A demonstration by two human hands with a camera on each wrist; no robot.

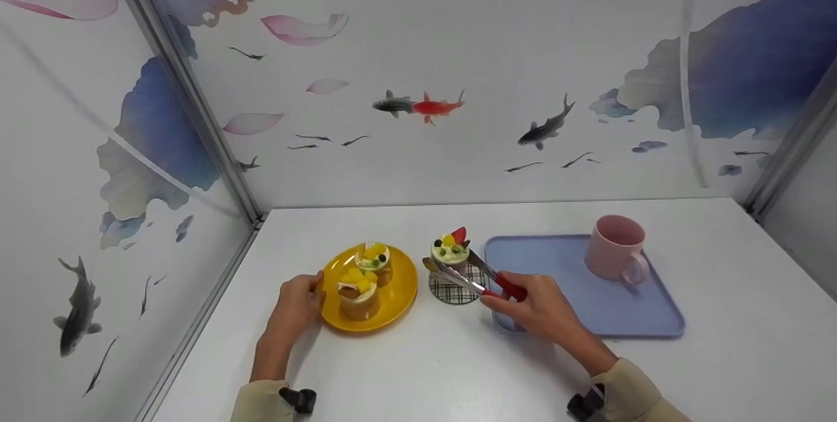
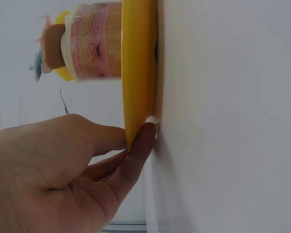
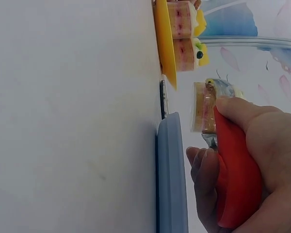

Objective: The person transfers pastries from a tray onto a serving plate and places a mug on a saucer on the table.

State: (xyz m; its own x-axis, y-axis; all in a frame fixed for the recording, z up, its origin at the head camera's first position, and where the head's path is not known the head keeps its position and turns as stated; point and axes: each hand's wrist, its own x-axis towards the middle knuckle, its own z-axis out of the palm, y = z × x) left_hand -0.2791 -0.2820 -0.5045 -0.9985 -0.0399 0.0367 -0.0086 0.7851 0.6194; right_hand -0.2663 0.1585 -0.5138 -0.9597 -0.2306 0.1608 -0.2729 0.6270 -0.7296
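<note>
My left hand (image 1: 294, 307) pinches the near-left rim of a yellow plate (image 1: 400, 281), thumb on top and fingers beneath in the left wrist view. Two clear cups of layered cake, a front one (image 1: 359, 304) and a rear one (image 1: 374, 258), stand on it, topped with cream and yellow fruit. In my right hand (image 1: 539, 307) are metal tongs with red handles (image 3: 237, 179). Their tips clasp a third cake cup (image 1: 451, 253), topped with strawberry and berries. The right wrist view shows a gap between this cup and the round checked coaster (image 1: 454, 294) below.
A blue tray (image 1: 556, 304) lies to the right, beneath and beside my right hand. On its back right part stands a pink mug (image 1: 611, 252), handle toward the front right. White printed panels (image 1: 418, 167) enclose the white table (image 1: 418, 376) at the back and sides.
</note>
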